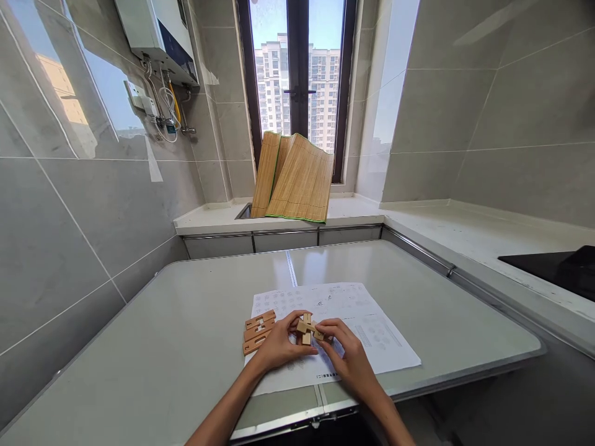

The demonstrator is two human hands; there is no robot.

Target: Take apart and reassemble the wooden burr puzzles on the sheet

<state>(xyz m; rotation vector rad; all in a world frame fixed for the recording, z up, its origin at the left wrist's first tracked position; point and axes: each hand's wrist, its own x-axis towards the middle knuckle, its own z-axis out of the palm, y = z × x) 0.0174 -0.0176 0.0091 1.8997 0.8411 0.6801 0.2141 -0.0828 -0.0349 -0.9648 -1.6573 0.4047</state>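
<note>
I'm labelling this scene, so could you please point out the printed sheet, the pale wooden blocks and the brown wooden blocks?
Printed sheet [374,329], head view: its right half.
Pale wooden blocks [305,327], head view: the crosswise block's left part.
Brown wooden blocks [252,334], head view: the middle block's left part.

We picture pale yellow blocks [307,337], orange-brown slats [256,331] and a white sheet [353,310] printed in black and grey. We also see a pale grey-green tabletop [195,322], a golden mat [302,179], finely striped and edged in bright green, grey wall tiles [446,111] crossed by pale lines, a near-black window frame [298,49] and a white heater [145,28] with a dark blue panel [174,49].
</note>
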